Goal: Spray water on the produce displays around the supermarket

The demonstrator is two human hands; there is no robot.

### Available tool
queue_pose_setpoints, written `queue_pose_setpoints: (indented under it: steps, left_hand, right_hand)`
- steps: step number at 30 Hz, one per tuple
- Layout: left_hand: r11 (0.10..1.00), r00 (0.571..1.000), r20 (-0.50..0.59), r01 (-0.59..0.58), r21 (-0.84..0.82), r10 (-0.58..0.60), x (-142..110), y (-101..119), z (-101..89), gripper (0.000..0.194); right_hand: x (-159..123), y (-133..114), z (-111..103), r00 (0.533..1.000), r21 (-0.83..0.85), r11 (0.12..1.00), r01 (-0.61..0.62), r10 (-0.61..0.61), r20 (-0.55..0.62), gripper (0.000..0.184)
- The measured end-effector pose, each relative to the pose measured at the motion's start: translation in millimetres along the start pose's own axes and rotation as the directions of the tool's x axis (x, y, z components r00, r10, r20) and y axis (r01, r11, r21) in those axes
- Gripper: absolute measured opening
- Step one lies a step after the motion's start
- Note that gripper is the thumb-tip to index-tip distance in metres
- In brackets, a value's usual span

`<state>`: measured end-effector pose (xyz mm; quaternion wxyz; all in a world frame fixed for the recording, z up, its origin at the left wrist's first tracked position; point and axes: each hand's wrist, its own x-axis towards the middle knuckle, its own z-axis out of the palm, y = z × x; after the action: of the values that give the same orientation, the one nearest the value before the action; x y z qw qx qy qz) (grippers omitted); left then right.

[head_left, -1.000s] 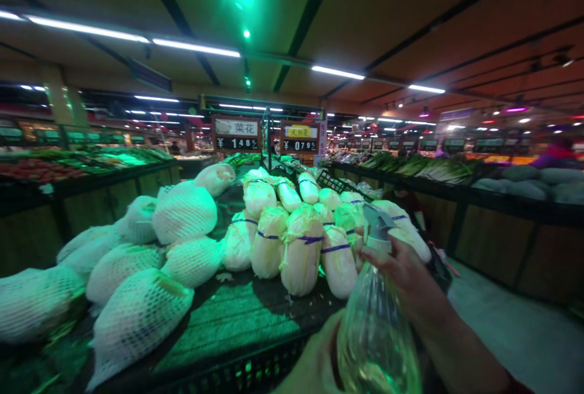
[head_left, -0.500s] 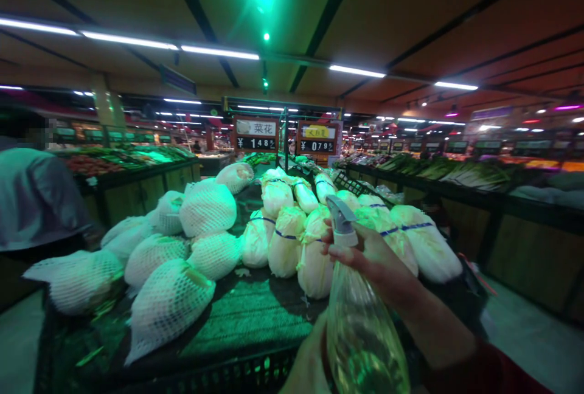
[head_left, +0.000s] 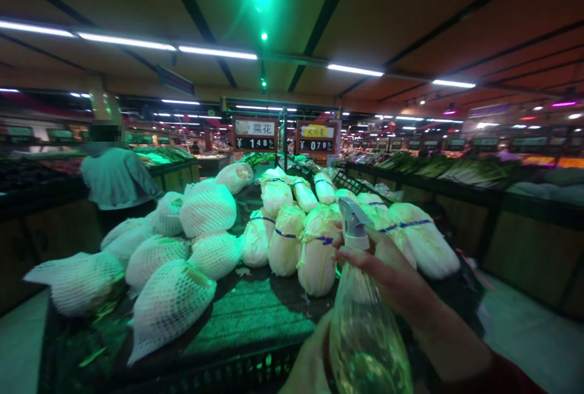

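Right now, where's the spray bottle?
The clear spray bottle is at the lower right of the head view, held in the right hand, just in front of the blue-banded napa cabbages.

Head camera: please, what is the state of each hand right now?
Right hand: closed, holding a spray bottle by its neck.
Left hand: against the bottle, low and partly out of view; grip cannot be told.
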<state>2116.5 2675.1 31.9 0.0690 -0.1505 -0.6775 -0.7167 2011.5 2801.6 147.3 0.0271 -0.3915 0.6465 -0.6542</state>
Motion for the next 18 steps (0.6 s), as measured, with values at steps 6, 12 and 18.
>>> queue_pose_setpoints:
  steps: [6, 12, 18]
  left_hand:
    - [1.000, 0.995, 0.103, 0.001, -0.022, 0.001, 4, 4, 8.7, 0.052]
    - [0.999, 0.974, 0.225, 0.013, -0.031, -0.006, 12, 4, 21.4, 0.049]
    - [0.997, 0.946, 0.324, 0.048, -0.055, -0.028, 17, 7, 34.6, 0.054]
  right_hand:
    - [-19, -4, -18, 0.996, -0.077, 0.997, -0.028, 0.022, -0.084, 0.037]
    - [-39, -6, -39, 0.977, -0.069, 0.997, -0.040, 0.024, -0.214, 0.038]
    - [-67, -8, -56, 0.935, -0.153, 0.986, -0.074, 0.015, -0.355, 0.045]
